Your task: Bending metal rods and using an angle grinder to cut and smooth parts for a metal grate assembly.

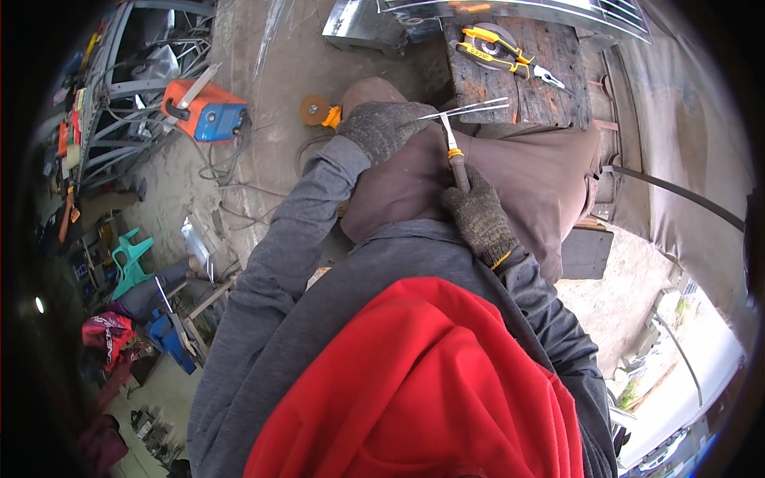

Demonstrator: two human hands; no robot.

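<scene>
Apparently applying tool to thin rods, above lap.
Gripping tool in closed right hand; clasping rods in closed left hand, near table bearing pliers. Unable to confirm tip contact. Judged to need, next, steady rods and controlled tool pressure.

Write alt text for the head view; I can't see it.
A person's gloved left hand holds two thin metallic rods while the gloved right hand grips a dark-handled bladed tool, its tip at the rods. Ahead, yellow-handled pliers lie on a worn wooden block; an orange-and-blue machine sits to the left.
</scene>
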